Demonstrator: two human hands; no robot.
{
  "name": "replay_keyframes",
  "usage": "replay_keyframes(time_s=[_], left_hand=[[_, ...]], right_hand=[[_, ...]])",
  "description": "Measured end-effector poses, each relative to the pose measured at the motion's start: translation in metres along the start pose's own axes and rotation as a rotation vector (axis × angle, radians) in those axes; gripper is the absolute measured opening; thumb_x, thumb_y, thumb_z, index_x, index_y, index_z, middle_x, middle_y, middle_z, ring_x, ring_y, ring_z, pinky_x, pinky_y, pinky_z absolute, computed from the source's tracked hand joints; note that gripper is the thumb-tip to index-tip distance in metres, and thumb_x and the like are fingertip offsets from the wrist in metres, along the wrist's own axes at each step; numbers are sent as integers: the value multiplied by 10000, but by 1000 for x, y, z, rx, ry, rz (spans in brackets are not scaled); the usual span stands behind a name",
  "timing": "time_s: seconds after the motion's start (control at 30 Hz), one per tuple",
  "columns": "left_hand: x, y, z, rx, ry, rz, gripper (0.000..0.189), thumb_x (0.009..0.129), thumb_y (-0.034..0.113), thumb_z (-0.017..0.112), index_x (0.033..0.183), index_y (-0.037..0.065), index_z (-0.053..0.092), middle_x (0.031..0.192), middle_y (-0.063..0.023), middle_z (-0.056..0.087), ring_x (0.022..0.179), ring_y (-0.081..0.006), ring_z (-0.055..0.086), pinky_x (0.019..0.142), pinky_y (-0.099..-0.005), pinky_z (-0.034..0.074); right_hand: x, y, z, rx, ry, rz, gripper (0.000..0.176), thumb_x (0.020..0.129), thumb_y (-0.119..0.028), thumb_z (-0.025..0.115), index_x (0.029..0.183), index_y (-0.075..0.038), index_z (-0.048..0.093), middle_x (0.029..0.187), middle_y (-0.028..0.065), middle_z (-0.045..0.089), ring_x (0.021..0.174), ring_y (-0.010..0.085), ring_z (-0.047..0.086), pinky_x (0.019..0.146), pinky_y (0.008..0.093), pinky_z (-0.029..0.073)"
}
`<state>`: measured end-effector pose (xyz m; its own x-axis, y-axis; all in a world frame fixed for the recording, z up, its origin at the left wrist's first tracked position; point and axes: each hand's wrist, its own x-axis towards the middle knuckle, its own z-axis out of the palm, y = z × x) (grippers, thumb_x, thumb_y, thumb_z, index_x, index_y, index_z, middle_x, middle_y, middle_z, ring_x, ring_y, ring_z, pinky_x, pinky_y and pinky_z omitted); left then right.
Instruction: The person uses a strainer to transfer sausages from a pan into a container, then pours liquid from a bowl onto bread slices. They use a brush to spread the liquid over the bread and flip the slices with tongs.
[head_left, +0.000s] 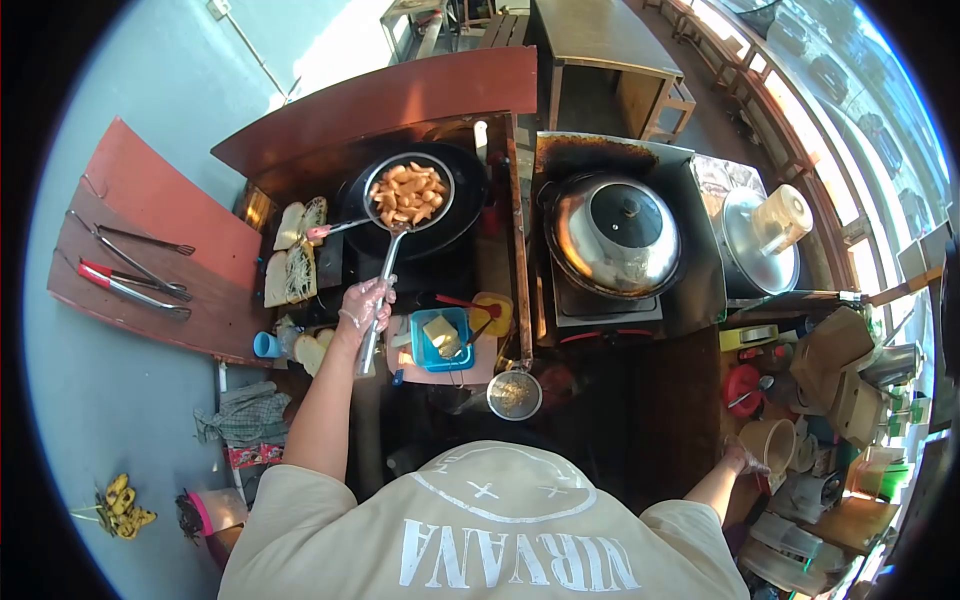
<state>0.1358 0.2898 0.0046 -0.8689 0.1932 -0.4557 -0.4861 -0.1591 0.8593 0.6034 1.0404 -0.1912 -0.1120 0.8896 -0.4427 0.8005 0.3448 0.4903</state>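
Observation:
My left hand (367, 305), in a clear plastic glove, is closed round the long metal handle of a strainer (399, 238). The strainer's round basket is full of browned sausage pieces (408, 193) and is over a dark wok (468, 205). A utensil with a red-and-white handle (320, 232) pokes out beside the basket. Far to the right, my right hand (738, 457) is at the side of a brown paper bowl (768, 446) and appears to grip its edge; its fingers are small and partly hidden.
Bread slices (290, 275) with shredded topping lie left of the wok. Tongs (135, 285) hang on the red panel. A blue tub (441, 340) holds a yellow block. A fine sieve (515, 395) sits in front. A lidded steel pot (615, 235) stands on the right-hand stove.

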Motion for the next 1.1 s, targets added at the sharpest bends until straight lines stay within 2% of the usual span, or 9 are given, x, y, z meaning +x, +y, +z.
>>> replay_keyframes(time_s=[0.1, 0.23, 0.3, 0.4, 0.57, 0.7, 0.83, 1.0, 1.1], left_hand=[[-1, -2, -2, 61, -19, -4, 251, 1001, 166, 541, 1194, 13, 588, 797, -43, 569, 483, -90, 476, 379, -248, 379], [-10, 9, 7, -6, -30, 10, 252, 1003, 175, 544, 1187, 9, 589, 795, -39, 570, 481, -87, 473, 378, -248, 380], [-17, 14, 14, -15, -26, 108, 262, 1005, 187, 547, 1193, 9, 590, 786, -34, 566, 481, -81, 471, 381, -241, 378], [-14, 11, 12, -3, -25, 77, 273, 1006, 196, 555, 1200, 6, 589, 791, -31, 561, 495, -70, 472, 385, -225, 374], [-4, 21, 1, 64, -72, 54, 288, 1006, 192, 558, 1216, -3, 585, 792, -32, 572, 506, -81, 483, 391, -238, 385], [9, 12, -15, 48, -67, -7, 268, 999, 180, 565, 1198, 1, 591, 807, -39, 584, 509, -81, 476, 389, -236, 389], [10, 41, -18, 76, -142, 35, 262, 997, 146, 555, 1200, -16, 590, 818, -39, 574, 518, -65, 468, 389, -220, 386], [-23, 98, -6, 116, -150, 193, 296, 1012, 157, 521, 1244, -20, 571, 819, -29, 572, 481, -43, 442, 367, -188, 365], [-29, 106, -8, 97, -173, 173, 299, 1009, 173, 529, 1236, -13, 583, 818, -29, 574, 487, -42, 446, 372, -188, 369]], right_hand=[[1, 0, -1, 17, 3, 13, 442, 981, -435, 448, 1223, -139, 669, 1284, 121, 622, 1141, 266, 621, 910, 439, 510], [4, 2, 0, 48, 5, 41, 446, 980, -442, 456, 1222, -129, 662, 1270, 122, 621, 1120, 257, 622, 891, 433, 512], [5, 1, 0, 82, 8, 56, 449, 979, -446, 460, 1222, -124, 658, 1263, 123, 621, 1109, 253, 623, 882, 429, 513], [4, 0, -2, 195, 17, 96, 453, 979, -452, 466, 1221, -117, 652, 1253, 125, 621, 1093, 247, 624, 868, 424, 514], [-17, -7, -15, 540, 102, 338, 462, 977, -461, 476, 1220, -104, 643, 1236, 127, 620, 1067, 236, 626, 845, 416, 516], [-57, -19, -47, 994, 276, 611, 471, 976, -468, 484, 1219, -94, 635, 1222, 129, 620, 1046, 228, 628, 827, 410, 518], [-119, -40, -91, 1605, 562, 763, 480, 975, -475, 492, 1218, -84, 628, 1209, 131, 620, 1025, 219, 630, 808, 403, 520], [-206, -70, -152, 2282, 962, 711, 493, 974, -485, 502, 1217, -72, 618, 1192, 134, 619, 998, 209, 632, 785, 395, 522], [-261, -91, -189, 2561, 1056, 576, 501, 973, -490, 508, 1216, -64, 612, 1181, 135, 619, 983, 202, 633, 771, 390, 524]])
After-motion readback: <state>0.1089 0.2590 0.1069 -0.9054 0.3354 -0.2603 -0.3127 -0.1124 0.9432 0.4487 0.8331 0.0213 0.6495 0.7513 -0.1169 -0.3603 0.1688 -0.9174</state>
